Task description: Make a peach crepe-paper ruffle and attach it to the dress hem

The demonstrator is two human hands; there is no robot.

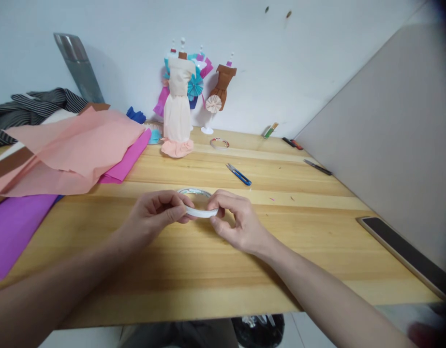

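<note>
A narrow roll of white tape [201,213] is held just above the wooden table between my two hands. My left hand [161,209] pinches its left side with thumb and fingers. On the right side, my right hand [233,216] grips the rim, the fingertips bent over the edge. The printed inner ring of the roll faces up, and wood shows through its centre. Blue-handled thread snips [239,174] lie on the table beyond my right hand. Farther back stands a small dress form in a cream paper dress [177,104] with a pink ruffled hem.
Coloured crepe paper sheets [81,145] pile up at left, beside striped cloth [45,106] and a bottle [80,67]. A brown-dressed form [223,87], another tape roll [219,143], a craft knife [318,167] and a dark long panel [404,251] lie or stand around the table [179,285].
</note>
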